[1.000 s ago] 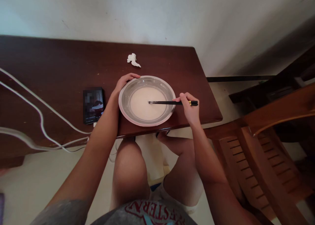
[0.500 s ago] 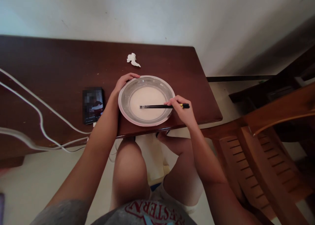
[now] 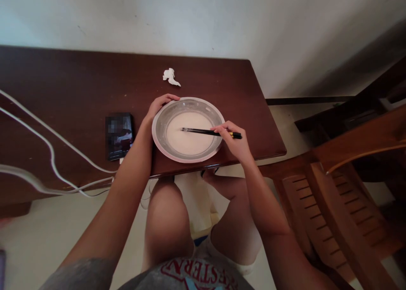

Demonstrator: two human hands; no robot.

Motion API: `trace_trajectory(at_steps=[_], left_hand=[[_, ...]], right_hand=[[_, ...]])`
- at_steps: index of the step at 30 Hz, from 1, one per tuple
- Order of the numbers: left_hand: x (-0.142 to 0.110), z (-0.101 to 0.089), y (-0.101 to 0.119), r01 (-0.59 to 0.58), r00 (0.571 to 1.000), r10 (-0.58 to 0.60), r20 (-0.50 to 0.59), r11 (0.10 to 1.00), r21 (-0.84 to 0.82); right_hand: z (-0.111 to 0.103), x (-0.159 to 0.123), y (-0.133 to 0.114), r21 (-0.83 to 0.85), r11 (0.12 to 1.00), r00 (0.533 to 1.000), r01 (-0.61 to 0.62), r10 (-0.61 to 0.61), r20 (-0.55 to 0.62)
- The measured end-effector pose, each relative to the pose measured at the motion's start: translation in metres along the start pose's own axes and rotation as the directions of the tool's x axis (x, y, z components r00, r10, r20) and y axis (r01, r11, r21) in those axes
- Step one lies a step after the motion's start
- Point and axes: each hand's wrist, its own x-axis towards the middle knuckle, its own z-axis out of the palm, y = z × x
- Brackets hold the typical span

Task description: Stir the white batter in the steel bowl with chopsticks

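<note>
A round metal basin (image 3: 160, 144) stands near the table's front edge, with a smooth, off-white liquid (image 3: 190, 142) in its bottom. Against the basin's far left rim lies my left hand (image 3: 160, 104), its fingers curled over the edge and holding it. My right hand (image 3: 233, 138), over the right rim, grips a pair of black chopsticks (image 3: 203, 132) with gold bands near the top. Their whitened tips point left and reach the liquid around its middle. My right hand's fingers are wrapped round the upper part of the chopsticks.
On the brown table (image 3: 63, 83), a phone (image 3: 119, 136) showing a picture lies left of the basin, plugged into a white cable (image 3: 53, 131). Crumpled tissue (image 3: 171, 76) sits behind the basin. A wooden chair (image 3: 317, 197) stands at the right; a wall runs along the back.
The chopstick tips have swung slightly away from me, toward the far side of the liquid, tilting the chopsticks. My left hand and the basin have stayed in place.
</note>
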Motion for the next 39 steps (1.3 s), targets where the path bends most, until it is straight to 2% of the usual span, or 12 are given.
trace_trajectory(at_steps=[2,4,9,14,17,20,25,27,29,31,36,39], left_hand=[[0.001,0.000,-0.002,0.014,1.000,-0.014,-0.004,1.000,-0.009],[0.002,0.000,-0.004,0.045,0.999,-0.046,-0.014,0.998,-0.050],[0.002,0.002,-0.001,0.055,0.998,-0.056,-0.005,0.997,-0.056],[0.001,0.001,0.001,0.041,0.999,-0.041,0.003,0.998,-0.054],[0.001,0.001,0.001,0.034,0.999,-0.034,0.005,0.998,-0.051],[-0.001,0.002,0.004,0.049,0.999,-0.049,-0.005,0.998,-0.031],[-0.003,0.003,0.007,0.015,1.000,-0.016,-0.023,1.000,-0.005],[-0.001,0.003,0.005,0.048,0.998,-0.049,-0.027,0.999,-0.022],[0.002,0.003,0.002,0.074,0.997,-0.075,-0.017,0.996,-0.044],[0.004,0.002,-0.001,0.070,0.997,-0.071,-0.023,0.997,-0.043],[0.002,0.001,-0.002,0.065,0.997,-0.067,-0.026,0.997,-0.047],[0.002,0.001,-0.001,0.054,0.998,-0.054,-0.014,0.998,-0.032]], right_hand=[[-0.002,0.000,0.000,0.049,0.998,0.993,-0.026,0.031,-0.111],[-0.003,0.000,-0.001,0.098,0.994,0.987,-0.055,0.069,-0.143],[0.000,-0.001,-0.004,0.019,1.000,0.999,-0.025,0.024,0.049],[-0.002,-0.001,-0.002,0.082,0.995,0.989,-0.049,0.060,-0.135],[0.000,-0.001,-0.003,0.103,0.992,0.996,-0.066,0.071,-0.045],[0.002,0.000,-0.003,0.012,1.000,0.999,-0.017,0.016,0.052],[-0.001,0.000,-0.001,0.082,0.995,0.988,-0.049,0.060,-0.144],[0.000,-0.001,-0.002,0.097,0.993,0.992,-0.064,0.074,-0.100],[0.002,-0.001,-0.002,0.056,0.997,0.999,-0.049,0.048,0.005],[0.002,0.000,-0.001,-0.002,1.000,0.999,-0.015,0.016,0.048],[-0.002,0.001,0.003,0.073,0.996,0.984,-0.055,0.066,-0.166],[-0.001,0.000,0.001,0.111,0.991,0.995,-0.071,0.078,-0.063]])
